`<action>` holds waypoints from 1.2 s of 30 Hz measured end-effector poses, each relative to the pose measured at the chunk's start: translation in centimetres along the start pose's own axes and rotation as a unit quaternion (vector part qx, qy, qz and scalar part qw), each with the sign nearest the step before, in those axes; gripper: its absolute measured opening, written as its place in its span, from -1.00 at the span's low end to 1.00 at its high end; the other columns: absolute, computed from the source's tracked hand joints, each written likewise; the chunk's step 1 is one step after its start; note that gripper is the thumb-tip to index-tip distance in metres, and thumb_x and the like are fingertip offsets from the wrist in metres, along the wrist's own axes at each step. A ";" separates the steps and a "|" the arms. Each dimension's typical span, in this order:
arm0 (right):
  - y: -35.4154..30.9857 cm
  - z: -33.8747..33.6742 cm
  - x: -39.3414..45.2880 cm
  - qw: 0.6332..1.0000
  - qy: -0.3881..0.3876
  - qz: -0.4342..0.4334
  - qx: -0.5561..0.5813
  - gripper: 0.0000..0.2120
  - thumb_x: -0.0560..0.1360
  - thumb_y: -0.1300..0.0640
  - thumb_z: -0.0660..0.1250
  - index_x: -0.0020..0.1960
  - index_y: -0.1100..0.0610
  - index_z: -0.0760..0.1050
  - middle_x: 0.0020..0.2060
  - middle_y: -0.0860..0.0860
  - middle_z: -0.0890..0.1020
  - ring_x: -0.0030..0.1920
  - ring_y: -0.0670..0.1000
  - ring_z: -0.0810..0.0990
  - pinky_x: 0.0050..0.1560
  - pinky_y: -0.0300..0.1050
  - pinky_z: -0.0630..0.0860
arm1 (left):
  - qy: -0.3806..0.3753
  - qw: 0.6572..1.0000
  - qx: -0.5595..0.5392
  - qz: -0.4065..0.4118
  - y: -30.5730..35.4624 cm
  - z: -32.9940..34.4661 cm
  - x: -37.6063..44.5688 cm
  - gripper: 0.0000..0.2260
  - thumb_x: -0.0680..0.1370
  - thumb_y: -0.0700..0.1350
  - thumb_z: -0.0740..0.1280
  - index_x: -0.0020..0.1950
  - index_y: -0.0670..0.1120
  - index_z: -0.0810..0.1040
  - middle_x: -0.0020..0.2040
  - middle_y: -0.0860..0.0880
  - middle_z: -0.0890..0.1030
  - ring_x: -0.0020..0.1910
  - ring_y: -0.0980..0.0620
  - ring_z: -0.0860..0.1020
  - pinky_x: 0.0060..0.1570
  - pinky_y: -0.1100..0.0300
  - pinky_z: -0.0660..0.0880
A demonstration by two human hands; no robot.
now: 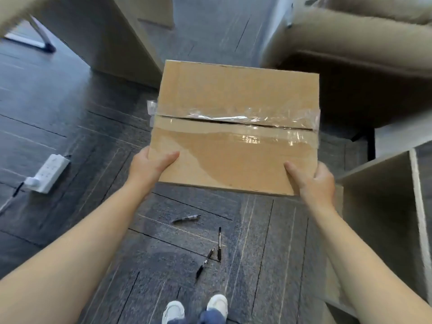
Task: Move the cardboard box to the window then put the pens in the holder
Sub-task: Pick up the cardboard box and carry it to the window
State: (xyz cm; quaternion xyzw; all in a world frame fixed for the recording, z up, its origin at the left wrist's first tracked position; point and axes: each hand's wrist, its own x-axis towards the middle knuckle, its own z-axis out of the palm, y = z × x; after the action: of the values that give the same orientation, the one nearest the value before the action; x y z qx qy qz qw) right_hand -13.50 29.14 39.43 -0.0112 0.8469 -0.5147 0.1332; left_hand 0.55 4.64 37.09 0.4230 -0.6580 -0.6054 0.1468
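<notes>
Left hand [149,166] and right hand [313,181] grasp the cardboard box [233,127], long axis left-right, level above dark carpet tiles [70,113]; three pens [219,243] lie below.

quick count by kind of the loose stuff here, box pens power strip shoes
cardboard box: 1, held up by the left hand and right hand
pens on the floor: 3
power strip: 1
white shoes: 2
total: 7
</notes>
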 end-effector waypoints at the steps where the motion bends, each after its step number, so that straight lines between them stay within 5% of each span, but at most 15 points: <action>1: -2.7 -1.3 -0.4 1.000 -0.001 -0.012 0.004 -0.66 0.36 0.05 0.38 0.05 0.15 0.39 -0.14 -0.02 0.50 -0.20 -0.07 0.47 -0.25 -0.21 0.38 | 0.001 1.000 0.003 0.016 2.9 -0.6 -0.9 -0.78 0.40 -0.10 0.37 0.02 -0.07 0.47 -0.08 0.01 0.55 -0.13 0.08 0.52 -0.22 0.29 0.42; 9: -18.2 -7.0 -1.5 0.996 0.009 -0.070 0.049 -0.64 0.35 0.04 0.38 0.09 0.09 0.38 -0.01 0.04 0.51 -0.01 0.03 0.48 0.00 -0.03 0.43 | 0.029 0.995 -0.036 0.090 19.3 -4.9 -3.4 -0.61 0.34 -0.01 0.42 0.12 -0.09 0.49 -0.12 0.12 0.56 -0.06 0.08 0.54 -0.12 0.20 0.48; 14: -23.9 -6.8 -0.7 0.992 0.022 -0.108 0.057 -0.58 0.37 0.03 0.36 0.16 0.17 0.39 -0.03 0.03 0.52 -0.03 0.02 0.48 -0.06 -0.07 0.38 | 0.022 0.992 -0.050 0.110 24.7 -7.4 -2.0 -0.64 0.11 0.20 0.41 -0.15 0.15 0.50 -0.07 0.08 0.60 -0.01 0.00 0.57 0.04 0.02 0.50; 19: -29.0 -4.9 0.8 0.989 0.041 -0.126 0.066 -0.64 0.36 0.04 0.37 0.09 0.15 0.43 -0.16 -0.04 0.53 -0.14 -0.05 0.49 -0.24 -0.20 0.37 | 0.023 0.987 -0.079 0.138 28.8 -9.6 1.1 -0.75 0.22 0.05 0.47 -0.16 0.11 0.51 -0.15 0.13 0.59 -0.09 0.09 0.57 -0.05 0.13 0.48; 23: -33.0 -3.3 2.3 0.986 0.057 -0.139 0.071 -0.68 0.35 0.04 0.38 0.04 0.13 0.43 -0.16 -0.03 0.52 -0.17 -0.07 0.46 -0.27 -0.23 0.36 | 0.034 0.981 -0.094 0.168 32.0 -11.0 3.7 -0.73 0.35 -0.10 0.42 0.02 -0.06 0.50 -0.18 0.14 0.56 -0.16 0.17 0.53 -0.21 0.28 0.44; 30: -37.9 -1.6 8.1 0.983 0.043 -0.159 0.076 -0.76 0.33 0.02 0.38 -0.07 0.01 0.41 -0.22 -0.14 0.51 -0.08 0.02 0.51 -0.05 0.00 0.44 | 0.025 0.980 -0.120 0.156 36.0 -11.2 9.5 -0.63 0.12 0.13 0.47 -0.15 0.07 0.54 -0.06 -0.01 0.63 -0.01 -0.09 0.59 0.10 -0.09 0.50; 36: -40.8 -0.3 18.5 0.979 0.033 -0.184 0.082 -0.71 0.33 0.03 0.39 -0.03 0.12 0.43 -0.16 0.01 0.56 -0.07 0.08 0.51 -0.07 0.01 0.43 | 0.064 0.976 -0.101 0.179 40.5 -7.0 16.4 -0.73 0.32 -0.07 0.44 -0.04 -0.04 0.49 -0.15 0.07 0.57 -0.05 -0.05 0.56 0.11 -0.07 0.49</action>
State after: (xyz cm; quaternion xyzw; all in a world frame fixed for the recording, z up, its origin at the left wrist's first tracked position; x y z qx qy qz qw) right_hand -36.20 7.34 71.28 -0.1387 0.7891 -0.5984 0.0091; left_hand -19.66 -15.82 70.73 0.3189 -0.6477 -0.6044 0.3370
